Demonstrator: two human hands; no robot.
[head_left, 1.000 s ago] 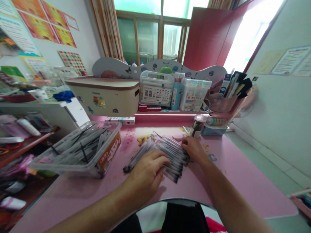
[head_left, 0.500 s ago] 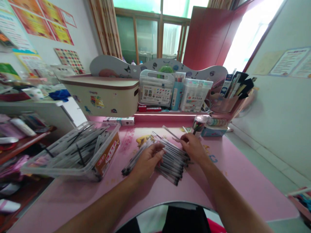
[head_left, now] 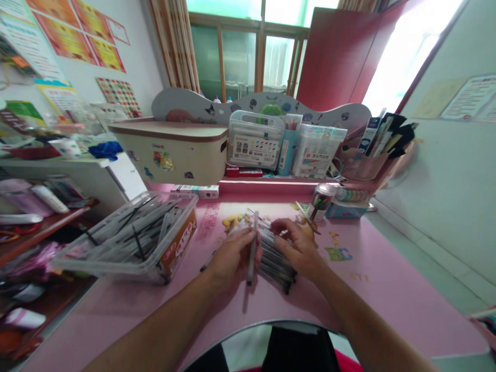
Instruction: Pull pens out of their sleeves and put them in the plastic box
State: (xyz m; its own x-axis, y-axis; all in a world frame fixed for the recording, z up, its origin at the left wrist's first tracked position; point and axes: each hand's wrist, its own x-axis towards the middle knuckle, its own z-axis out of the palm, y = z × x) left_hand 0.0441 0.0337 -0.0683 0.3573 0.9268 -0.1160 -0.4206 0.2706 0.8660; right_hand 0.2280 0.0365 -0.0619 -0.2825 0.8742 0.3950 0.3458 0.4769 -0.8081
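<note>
My left hand [head_left: 231, 257] is shut on a single slim pen [head_left: 252, 248], which stands nearly upright against its fingers. My right hand [head_left: 297, 249] lies on a loose pile of black-tipped pens [head_left: 276, 258] on the pink desk mat [head_left: 372, 289], and the hand hides part of the pile. One more pen [head_left: 207, 264] pokes out to the left of my left hand. A transparent plastic tray [head_left: 184, 217] full of similar pens stands left of my hands.
Behind the mat stand a cream storage bin [head_left: 170, 155], marker cases [head_left: 256, 139], and a small can [head_left: 321, 201] beside tape rolls [head_left: 351, 195]. A cluttered shelf [head_left: 42, 227] lies to the left, and a wall rises to the right.
My left hand has moved up and now holds one pen upright, lifted from the pile. My right hand has shifted left over the pile, and the pens have moved under it.
</note>
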